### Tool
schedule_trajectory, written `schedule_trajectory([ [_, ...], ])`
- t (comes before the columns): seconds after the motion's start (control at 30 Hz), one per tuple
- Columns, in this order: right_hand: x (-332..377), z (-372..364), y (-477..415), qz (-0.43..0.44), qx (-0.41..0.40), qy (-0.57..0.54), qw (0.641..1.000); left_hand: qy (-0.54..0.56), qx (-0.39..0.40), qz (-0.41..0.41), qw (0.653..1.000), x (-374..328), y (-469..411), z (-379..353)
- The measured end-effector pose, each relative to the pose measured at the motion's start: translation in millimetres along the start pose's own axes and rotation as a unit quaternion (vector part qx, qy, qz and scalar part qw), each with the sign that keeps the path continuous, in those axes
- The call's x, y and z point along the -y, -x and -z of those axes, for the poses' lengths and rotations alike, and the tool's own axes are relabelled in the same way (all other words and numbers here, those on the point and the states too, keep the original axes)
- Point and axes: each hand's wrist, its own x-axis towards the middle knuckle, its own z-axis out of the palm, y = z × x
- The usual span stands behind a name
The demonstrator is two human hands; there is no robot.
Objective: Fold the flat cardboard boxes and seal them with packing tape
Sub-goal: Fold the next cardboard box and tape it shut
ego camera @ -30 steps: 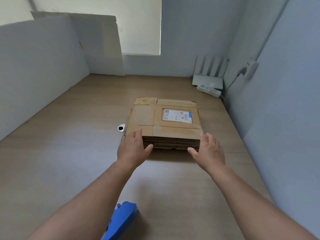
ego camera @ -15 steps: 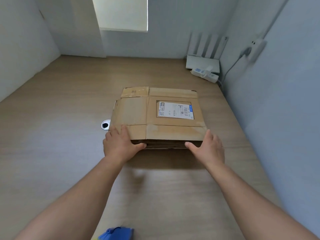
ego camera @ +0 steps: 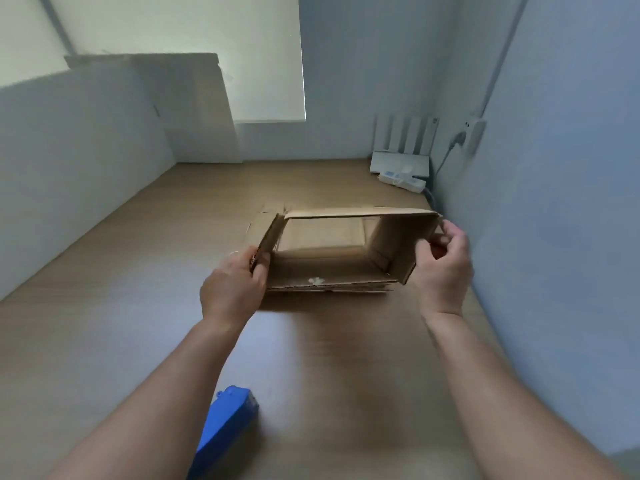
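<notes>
A brown cardboard box [ego camera: 332, 268] is opened into a rectangular tube, its open end facing me, resting on the stack of flat cardboard boxes [ego camera: 329, 288] on the wooden table. My left hand [ego camera: 232, 289] grips the box's left wall near the bottom corner. My right hand [ego camera: 445, 268] pinches the right wall's edge. A blue tape dispenser [ego camera: 225, 431] lies near me, by my left forearm.
White partition walls enclose the wooden table [ego camera: 121, 323] on the left, back and right. A white router [ego camera: 401, 161] and a power strip [ego camera: 401, 180] sit at the back right corner. A grey board [ego camera: 194, 109] leans at the back left.
Both hands took hold of the top flat box, lifted it and opened it into a tube. The label side no longer shows.
</notes>
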Motion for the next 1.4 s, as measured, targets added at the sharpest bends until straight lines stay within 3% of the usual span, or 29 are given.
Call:
schedule_trajectory([
  [0.1, 25.6, 28.2, -10.4, 0.168, 0.01, 0.058, 0.984, 0.042, -0.035, 0.019, 0.998, -24.9, 14.5, 24.4],
  [0.2, 45.3, 50.5, -15.4, 0.243, 0.072, 0.152, 0.955, 0.048, -0.012, 0.049, 0.998, -40.5, 29.6, 45.4],
  [0.37, 57.7, 69.6, -4.9, 0.183, 0.184, 0.282, 0.924, 0.006, 0.096, 0.099, 0.99, -41.6, 58.0, 61.9],
  [0.5, 49.7, 67.1, 19.1, 0.132, 0.287, 0.342, 0.885, 0.034, 0.115, 0.117, 0.986, -32.6, 77.6, 55.4],
  [0.6, 51.7, 65.5, 28.2, 0.094, 0.318, 0.308, 0.892, 0.073, 0.091, 0.074, 0.99, -18.9, 85.5, 54.4],
  [0.7, 54.9, 61.9, 31.8, 0.034, 0.353, 0.264, 0.897, 0.116, 0.071, -0.024, 0.99, -4.3, 92.4, 57.1],
  [0.8, 48.6, 58.7, 37.5, -0.077, 0.423, 0.146, 0.891, 0.194, 0.17, -0.061, 0.964, 7.0, 96.4, 60.2],
  [0.93, 40.8, 62.3, 46.4, -0.156, 0.506, 0.019, 0.848, 0.21, 0.324, -0.05, 0.921, 17.4, 92.3, 55.9],
  [1.03, 27.3, 75.0, 43.4, -0.213, 0.53, -0.104, 0.814, 0.205, 0.387, -0.043, 0.898, 25.3, 87.0, 55.5],
  [1.1, 16.3, 85.7, 42.8, -0.207, 0.537, -0.125, 0.808, 0.219, 0.358, -0.021, 0.908, 30.3, 84.5, 52.8],
  [1.23, 10.9, 85.0, 48.7, -0.081, 0.474, 0.114, 0.869, 0.127, 0.172, -0.023, 0.977, 31.6, 87.4, 26.9],
  [1.4, 9.3, 79.2, 52.5, -0.044, 0.435, 0.117, 0.892, 0.231, 0.183, 0.057, 0.954, 35.8, 85.5, 10.8],
])
